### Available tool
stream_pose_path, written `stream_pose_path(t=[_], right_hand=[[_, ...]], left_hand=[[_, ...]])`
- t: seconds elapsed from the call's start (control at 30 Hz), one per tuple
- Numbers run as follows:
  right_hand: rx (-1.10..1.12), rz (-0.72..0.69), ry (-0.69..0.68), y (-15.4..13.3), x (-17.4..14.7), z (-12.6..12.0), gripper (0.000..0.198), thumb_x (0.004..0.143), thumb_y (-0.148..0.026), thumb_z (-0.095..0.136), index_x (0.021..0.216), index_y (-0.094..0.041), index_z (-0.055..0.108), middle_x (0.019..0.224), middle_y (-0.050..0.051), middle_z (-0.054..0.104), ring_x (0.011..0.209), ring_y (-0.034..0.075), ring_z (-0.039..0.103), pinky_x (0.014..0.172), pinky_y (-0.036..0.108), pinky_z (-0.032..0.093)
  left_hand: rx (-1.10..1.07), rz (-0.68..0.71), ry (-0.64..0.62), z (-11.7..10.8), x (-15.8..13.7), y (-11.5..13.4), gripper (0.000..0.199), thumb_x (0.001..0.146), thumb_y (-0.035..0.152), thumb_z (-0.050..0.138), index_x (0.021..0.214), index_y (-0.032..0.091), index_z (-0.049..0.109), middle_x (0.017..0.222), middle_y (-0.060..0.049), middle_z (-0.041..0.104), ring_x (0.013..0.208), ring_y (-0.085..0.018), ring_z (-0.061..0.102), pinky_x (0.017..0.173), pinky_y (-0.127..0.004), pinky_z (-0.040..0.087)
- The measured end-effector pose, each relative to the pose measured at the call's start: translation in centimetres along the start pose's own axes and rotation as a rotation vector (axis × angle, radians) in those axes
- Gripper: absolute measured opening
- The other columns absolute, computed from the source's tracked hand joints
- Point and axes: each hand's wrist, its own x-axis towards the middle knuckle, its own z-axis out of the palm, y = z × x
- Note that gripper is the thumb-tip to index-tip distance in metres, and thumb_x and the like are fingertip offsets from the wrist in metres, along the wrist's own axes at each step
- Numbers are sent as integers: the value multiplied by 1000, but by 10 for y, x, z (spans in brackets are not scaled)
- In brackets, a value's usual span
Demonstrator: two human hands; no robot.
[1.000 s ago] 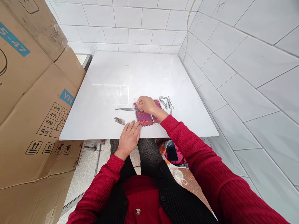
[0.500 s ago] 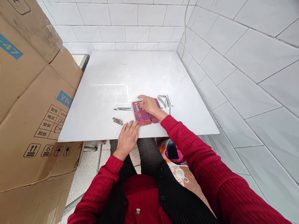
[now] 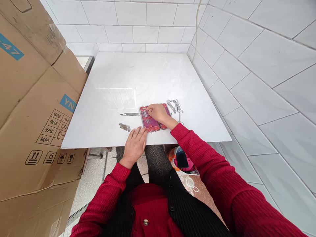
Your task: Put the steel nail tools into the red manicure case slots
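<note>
A manicure case (image 3: 154,126) lies opened out on the white table, red and purple inside. Slim metal tools (image 3: 146,116) sit in its left half under a red strap. Above the case is my right hand (image 3: 158,112), its fingers curled and pinched together near those tools; what is between the fingertips is hidden. My left hand (image 3: 135,141) rests flat on the table edge with fingers stretched out, fingertips at the case's near left corner. Left of the case lie thin metal tools (image 3: 129,114) and nail clippers (image 3: 124,127). Cuticle nippers (image 3: 171,105) lie to the right.
Beside the nippers are another nail clipper (image 3: 178,106) and small scissors (image 3: 180,118), partly behind my right wrist. Large cardboard boxes (image 3: 37,98) stand along the table's left side. A tiled wall (image 3: 247,82) runs along the right. A bag (image 3: 189,164) is below the table.
My right hand has lowered slightly toward the case and its fingers have curled in; a thin metal piece seen at the fingertips before is now hidden. My left hand stays in place.
</note>
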Motion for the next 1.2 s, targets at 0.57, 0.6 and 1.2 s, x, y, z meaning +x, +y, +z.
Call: stream_pose_path(t=[0.57, 0.6, 1.2], right_hand=[[-369, -178, -143, -60, 4, -1, 27, 97, -21, 51, 99, -18, 78, 103, 10, 77, 90, 21, 65, 71, 29, 38], [-396, -187, -161, -65, 7, 1, 28, 97, -21, 51, 101, -18, 78, 104, 10, 77, 91, 22, 66, 71, 30, 38], [-623, -201, -292, -88, 43, 26, 33, 94, -10, 49, 112, -14, 77, 110, 18, 77, 106, 31, 73, 81, 33, 52]], left_hand=[[4, -3, 28, 2, -3, 1, 38, 102, 16, 49, 137, 12, 62, 147, -10, 62, 137, -29, 56, 118, -47, 42], [5, -1, 30, 2, -3, 1, 38, 102, 16, 49, 137, 12, 62, 147, -10, 62, 137, -29, 56, 118, -47, 42], [-10, -9, -12, 4, -6, 1, 40, 103, 19, 48, 141, 14, 59, 148, -11, 61, 140, -29, 53, 119, -49, 41]])
